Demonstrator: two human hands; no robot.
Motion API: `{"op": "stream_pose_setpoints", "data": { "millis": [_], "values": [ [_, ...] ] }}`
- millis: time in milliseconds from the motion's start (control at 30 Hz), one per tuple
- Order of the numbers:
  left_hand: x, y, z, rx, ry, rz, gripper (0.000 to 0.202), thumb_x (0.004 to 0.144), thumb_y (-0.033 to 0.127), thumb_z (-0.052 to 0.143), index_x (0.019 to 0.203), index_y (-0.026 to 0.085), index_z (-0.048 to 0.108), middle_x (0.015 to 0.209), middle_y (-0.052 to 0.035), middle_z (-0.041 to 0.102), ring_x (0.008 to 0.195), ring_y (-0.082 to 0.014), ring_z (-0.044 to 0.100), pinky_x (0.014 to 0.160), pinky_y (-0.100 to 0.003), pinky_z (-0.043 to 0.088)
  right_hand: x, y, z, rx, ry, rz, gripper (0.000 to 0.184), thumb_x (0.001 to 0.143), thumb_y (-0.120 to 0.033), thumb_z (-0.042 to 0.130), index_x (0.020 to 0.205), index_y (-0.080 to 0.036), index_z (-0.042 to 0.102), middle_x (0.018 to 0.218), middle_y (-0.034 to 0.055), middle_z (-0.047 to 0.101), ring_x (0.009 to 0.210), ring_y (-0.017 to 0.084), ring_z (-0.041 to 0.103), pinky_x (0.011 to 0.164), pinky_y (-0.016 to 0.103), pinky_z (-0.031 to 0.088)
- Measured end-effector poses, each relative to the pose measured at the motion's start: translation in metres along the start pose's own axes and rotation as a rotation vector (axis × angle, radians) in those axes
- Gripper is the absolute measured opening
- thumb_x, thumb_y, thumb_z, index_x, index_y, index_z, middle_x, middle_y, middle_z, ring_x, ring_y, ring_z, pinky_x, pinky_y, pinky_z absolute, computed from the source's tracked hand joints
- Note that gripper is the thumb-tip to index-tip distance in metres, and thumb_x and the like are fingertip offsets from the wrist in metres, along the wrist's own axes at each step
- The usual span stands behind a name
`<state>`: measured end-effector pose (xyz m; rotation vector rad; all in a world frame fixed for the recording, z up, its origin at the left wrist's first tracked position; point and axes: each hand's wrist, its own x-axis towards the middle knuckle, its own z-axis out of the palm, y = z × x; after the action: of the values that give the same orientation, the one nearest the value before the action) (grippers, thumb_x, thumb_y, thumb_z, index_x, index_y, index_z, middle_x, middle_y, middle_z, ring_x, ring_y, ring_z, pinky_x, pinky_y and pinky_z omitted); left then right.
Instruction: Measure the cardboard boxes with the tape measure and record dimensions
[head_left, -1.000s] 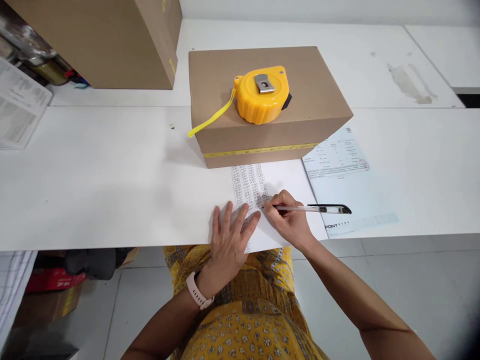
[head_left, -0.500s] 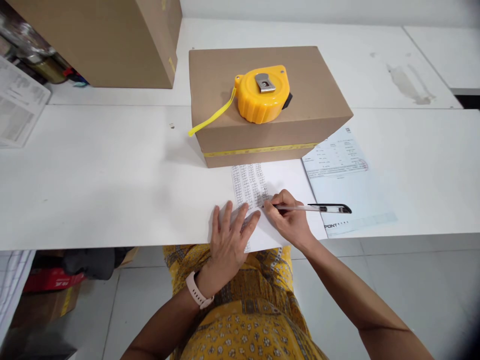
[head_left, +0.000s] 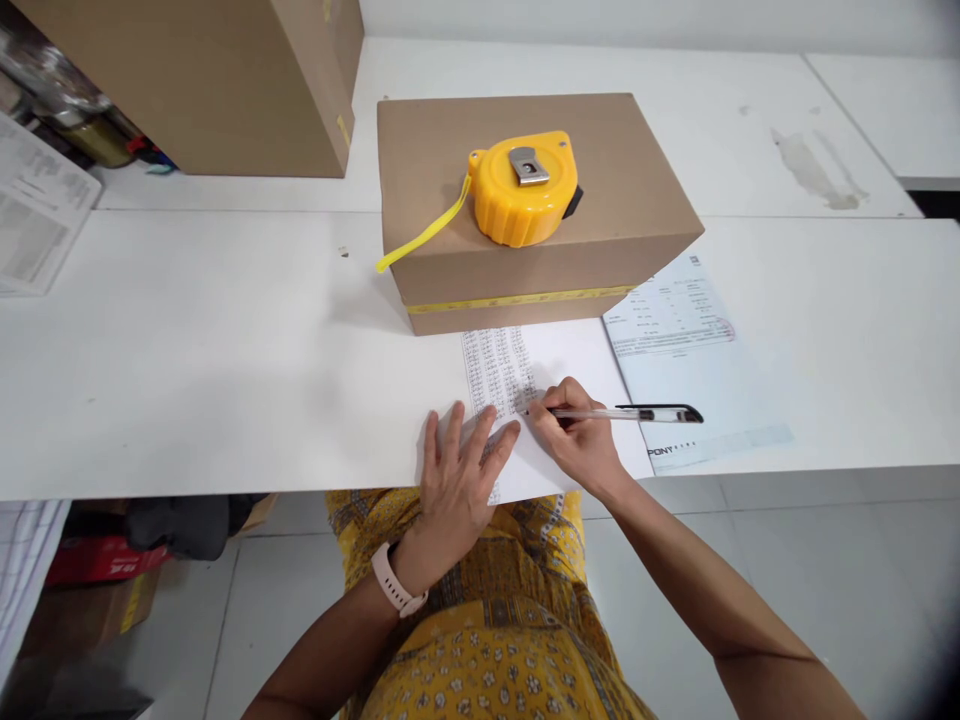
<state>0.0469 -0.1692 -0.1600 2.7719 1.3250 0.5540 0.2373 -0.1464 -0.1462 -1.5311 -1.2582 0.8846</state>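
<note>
My right hand (head_left: 577, 440) pinches a clear pen with a black cap (head_left: 637, 413), its tip touching a white sheet printed with columns of small figures (head_left: 502, 375). My left hand (head_left: 456, 480) lies flat with fingers spread on the near part of that sheet, a pale watch on its wrist. Just beyond the sheet stands a closed cardboard box (head_left: 615, 200) with a yellow tape measure (head_left: 525, 187) on top; the tape's yellow strap hangs over the box's left edge.
A pale blue printed form (head_left: 690, 350) lies to the right of the sheet on the white table (head_left: 187, 350). A large cardboard box (head_left: 210, 80) stands at the back left. Printed papers (head_left: 34, 210) lie at the far left. Boxes sit under the table.
</note>
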Motion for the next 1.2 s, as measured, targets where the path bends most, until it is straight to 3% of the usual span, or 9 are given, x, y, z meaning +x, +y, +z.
{"op": "stream_pose_setpoints", "data": {
  "millis": [133, 267, 400, 533, 767, 967, 1200],
  "values": [
    [0.0, -0.001, 0.001, -0.016, 0.003, 0.005, 0.065, 0.094, 0.056, 0.061, 0.15, 0.023, 0.055, 0.153, -0.0108, 0.055, 0.142, -0.0443, 0.04, 0.122, -0.066, 0.023, 0.002, 0.0, -0.005, 0.082, 0.008, 0.008, 0.023, 0.091, -0.035, 0.066, 0.077, -0.024, 0.051, 0.066, -0.0044, 0.051, 0.056, 0.011, 0.043, 0.051, 0.026, 0.034],
    [-0.001, -0.001, 0.002, -0.006, 0.007, -0.001, 0.062, 0.092, 0.044, 0.066, 0.149, 0.024, 0.055, 0.153, -0.0096, 0.055, 0.143, -0.0442, 0.04, 0.122, -0.065, 0.023, 0.008, 0.0, -0.012, 0.115, -0.108, 0.028, 0.022, 0.089, -0.042, 0.072, 0.091, -0.024, 0.059, 0.076, -0.0016, 0.06, 0.062, 0.012, 0.049, 0.055, 0.027, 0.038],
    [-0.002, 0.0, 0.003, 0.008, 0.001, -0.007, 0.062, 0.09, 0.036, 0.067, 0.15, 0.025, 0.054, 0.154, -0.0083, 0.055, 0.143, -0.0433, 0.04, 0.123, -0.065, 0.023, 0.013, -0.001, -0.011, 0.089, -0.115, 0.028, 0.027, 0.089, -0.041, 0.07, 0.077, -0.024, 0.053, 0.061, -0.0056, 0.049, 0.053, 0.01, 0.039, 0.049, 0.026, 0.031],
    [-0.002, 0.0, 0.003, 0.005, 0.005, -0.007, 0.062, 0.091, 0.041, 0.066, 0.15, 0.025, 0.054, 0.154, -0.0088, 0.054, 0.144, -0.0431, 0.039, 0.123, -0.065, 0.023, 0.013, -0.003, -0.005, 0.035, -0.076, -0.015, 0.029, 0.087, -0.033, 0.066, 0.071, -0.025, 0.044, 0.054, -0.0087, 0.036, 0.049, 0.009, 0.03, 0.046, 0.025, 0.024],
    [-0.001, 0.0, 0.001, 0.01, -0.017, -0.012, 0.062, 0.09, 0.034, 0.067, 0.15, 0.026, 0.055, 0.154, -0.0085, 0.055, 0.144, -0.043, 0.041, 0.122, -0.066, 0.025, 0.012, -0.004, -0.006, -0.011, -0.074, -0.029, 0.027, 0.086, -0.029, 0.065, 0.07, -0.025, 0.043, 0.055, -0.008, 0.037, 0.049, 0.009, 0.031, 0.046, 0.025, 0.025],
    [-0.001, 0.0, 0.0, 0.01, -0.017, -0.012, 0.061, 0.093, 0.044, 0.065, 0.15, 0.026, 0.055, 0.154, -0.0091, 0.055, 0.144, -0.0429, 0.04, 0.122, -0.066, 0.025, 0.012, -0.005, -0.006, -0.034, -0.101, -0.042, 0.026, 0.086, -0.029, 0.065, 0.071, -0.025, 0.044, 0.056, -0.0075, 0.037, 0.05, 0.009, 0.032, 0.046, 0.026, 0.025],
    [0.0, 0.0, -0.001, 0.013, -0.018, -0.01, 0.061, 0.092, 0.04, 0.066, 0.15, 0.025, 0.055, 0.154, -0.0087, 0.055, 0.144, -0.043, 0.04, 0.122, -0.065, 0.024, 0.013, -0.002, -0.005, -0.034, -0.075, -0.04, 0.025, 0.085, -0.029, 0.063, 0.071, -0.025, 0.043, 0.055, -0.0082, 0.037, 0.049, 0.009, 0.032, 0.046, 0.025, 0.025]
  ]
}}
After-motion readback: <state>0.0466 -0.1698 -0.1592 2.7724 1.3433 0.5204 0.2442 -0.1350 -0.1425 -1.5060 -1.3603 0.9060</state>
